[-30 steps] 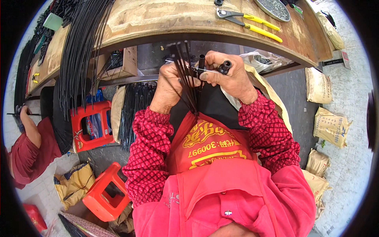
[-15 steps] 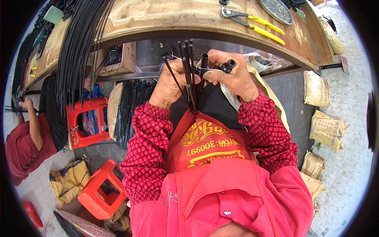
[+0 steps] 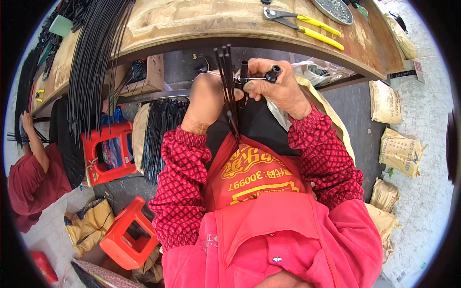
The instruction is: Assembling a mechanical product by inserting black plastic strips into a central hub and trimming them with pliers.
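Note:
My left hand is closed around a bunch of thin black rods above my lap, its fingers partly smeared. The rods stand nearly upright, and their lower ends run down to my red apron. Just right of them rises a short black tube. My right hand is closed on a black tubular fitting, its thumb beside the tube. A thin metal wire runs between tube and fitting. How these parts join is hidden by my fingers.
Ahead is a wooden bench with yellow-handled pliers and a round tray of small metal pieces. Long black rods overhang its edge at left. Red stools and a co-worker are at left; paper sacks lie at right.
A rod that slanted left from my left hand no longer shows there. My right thumb has shifted slightly by the tube. The co-worker's arm at left has risen. The whole view has moved a little.

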